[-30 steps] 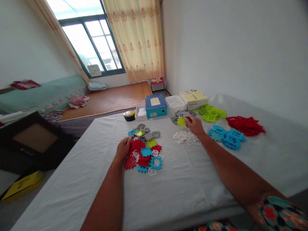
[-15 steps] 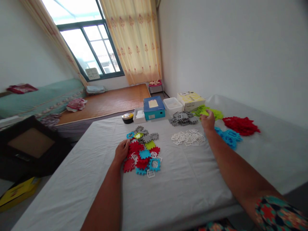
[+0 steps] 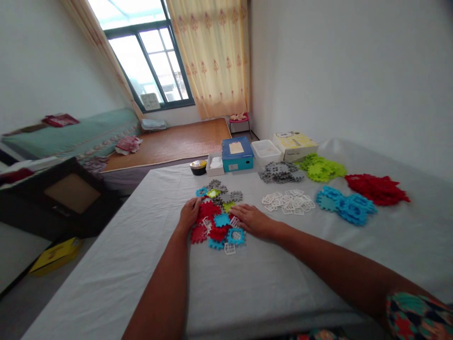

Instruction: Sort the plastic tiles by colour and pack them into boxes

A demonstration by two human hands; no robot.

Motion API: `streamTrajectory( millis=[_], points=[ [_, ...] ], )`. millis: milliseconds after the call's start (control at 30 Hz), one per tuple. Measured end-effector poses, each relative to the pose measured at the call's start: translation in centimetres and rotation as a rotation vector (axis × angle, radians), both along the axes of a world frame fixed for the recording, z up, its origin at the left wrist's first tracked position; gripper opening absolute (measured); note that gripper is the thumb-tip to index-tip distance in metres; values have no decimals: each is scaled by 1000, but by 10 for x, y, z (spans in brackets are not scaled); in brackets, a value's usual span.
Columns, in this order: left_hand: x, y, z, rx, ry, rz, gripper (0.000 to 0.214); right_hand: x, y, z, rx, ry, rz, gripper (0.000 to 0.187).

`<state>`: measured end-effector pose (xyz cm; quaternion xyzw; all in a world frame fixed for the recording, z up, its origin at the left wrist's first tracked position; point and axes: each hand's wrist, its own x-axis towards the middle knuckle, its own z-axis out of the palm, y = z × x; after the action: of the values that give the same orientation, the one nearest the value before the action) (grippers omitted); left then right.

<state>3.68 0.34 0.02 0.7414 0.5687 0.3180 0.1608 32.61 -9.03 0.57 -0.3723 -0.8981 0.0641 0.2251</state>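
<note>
A mixed pile of toothed plastic tiles lies on the cloth-covered table. My left hand (image 3: 190, 215) is at the pile's left edge, its fingers curled together against the red tiles (image 3: 209, 208). Whatever is under those fingertips is hidden. From the right, my right hand (image 3: 253, 219) reaches in with fingers stretched out flat, touching the pile beside a lime tile (image 3: 228, 207) and a white lattice piece (image 3: 234, 222). Between the hands lies a blue tile (image 3: 222, 220). Nearer me are a blue frame tile (image 3: 236, 236) and another white lattice piece (image 3: 230, 249).
Sorted heaps lie to the right: white lattice pieces (image 3: 288, 202), grey tiles (image 3: 281, 172), lime tiles (image 3: 320, 167), blue tiles (image 3: 345, 204) and red tiles (image 3: 377, 189). Along the back stand a blue box (image 3: 238, 153), a clear tub (image 3: 266, 151) and a yellow-white box (image 3: 295, 145).
My right hand has moved left and nearer, from the lime heap to the mixed pile. My left hand stays at the pile's left edge. The view has turned slightly left.
</note>
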Motion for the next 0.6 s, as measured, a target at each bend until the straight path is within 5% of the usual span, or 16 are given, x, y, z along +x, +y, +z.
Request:
streamTrajectory(
  millis=[600],
  points=[
    [0, 0, 1, 17, 10, -7, 47, 29, 7, 16, 61, 63, -44, 10]
  ],
)
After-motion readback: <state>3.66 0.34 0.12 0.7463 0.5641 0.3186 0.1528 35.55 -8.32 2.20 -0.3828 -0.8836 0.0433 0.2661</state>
